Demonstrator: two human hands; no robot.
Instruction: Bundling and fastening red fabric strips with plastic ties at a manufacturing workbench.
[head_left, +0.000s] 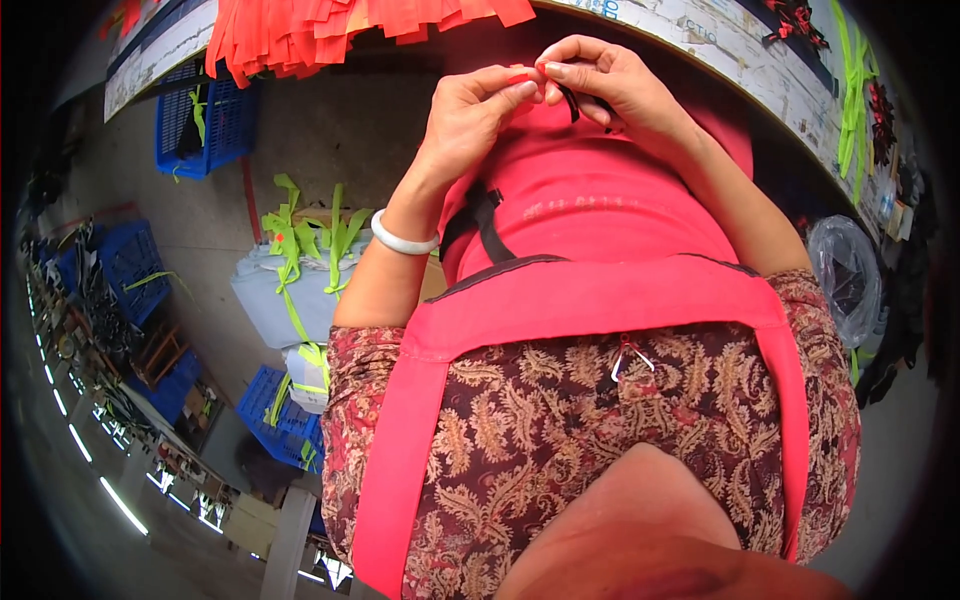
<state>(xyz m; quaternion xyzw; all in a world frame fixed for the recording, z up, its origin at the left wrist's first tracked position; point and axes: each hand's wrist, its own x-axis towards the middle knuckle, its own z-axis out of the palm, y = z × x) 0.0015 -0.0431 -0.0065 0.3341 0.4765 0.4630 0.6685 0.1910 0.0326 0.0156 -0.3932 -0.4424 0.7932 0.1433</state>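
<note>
**Inspector:** Material in hand?

**Assistant:** A small red strip point(517, 77), thin and flat, held just below the table edge point(700, 45). A black strap point(570, 102) hangs beside it.

**Inspector:** Hands?

**Assistant:** Left hand point(470, 115) pinches the strip, fingers closed. Right hand point(610, 85) pinches it too, fingertips meeting the left's. A smooth white bangle point(400, 240) circles the left wrist.

Both hands, left hand point(470, 110) and right hand point(610, 80), raised together, fingertips pinched.

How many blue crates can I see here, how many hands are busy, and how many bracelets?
Blue crates: 4
Hands at work: 2, left hand and right hand
White bracelet: 1
Total: 7
</note>
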